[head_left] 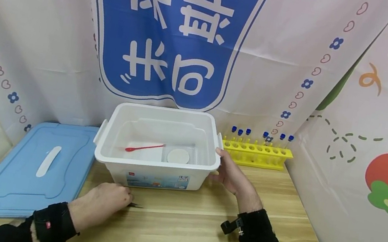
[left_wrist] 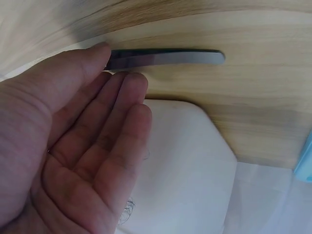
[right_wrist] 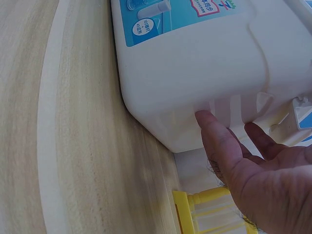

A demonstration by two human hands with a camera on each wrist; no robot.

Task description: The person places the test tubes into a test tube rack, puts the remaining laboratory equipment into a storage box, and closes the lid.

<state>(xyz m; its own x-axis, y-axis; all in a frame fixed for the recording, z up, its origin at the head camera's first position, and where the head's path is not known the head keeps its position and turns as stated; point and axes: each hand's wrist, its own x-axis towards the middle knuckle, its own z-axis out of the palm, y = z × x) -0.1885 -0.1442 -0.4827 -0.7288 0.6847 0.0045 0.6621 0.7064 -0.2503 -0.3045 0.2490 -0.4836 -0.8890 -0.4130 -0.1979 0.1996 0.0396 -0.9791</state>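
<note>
Near the front of the white plastic box (head_left: 156,166), my left hand (head_left: 102,204) pinches dark metal tweezers (left_wrist: 170,59) between thumb and forefinger, low over the wooden table. Their rounded end shows in the left wrist view, while thin tips peek out past the fingers in the head view. My right hand (head_left: 232,176) is at the box's right end, its fingertips (right_wrist: 207,118) against the end wall below the handle. Inside the box lie a red long-handled spoon (head_left: 144,147) and a white round disc (head_left: 178,156).
A blue lid (head_left: 30,171) with a white handle lies left of the box. Behind my right hand, a yellow rack (head_left: 256,158) holds several blue-capped tubes. Printed cloth walls (head_left: 278,45) enclose the table's back and sides.
</note>
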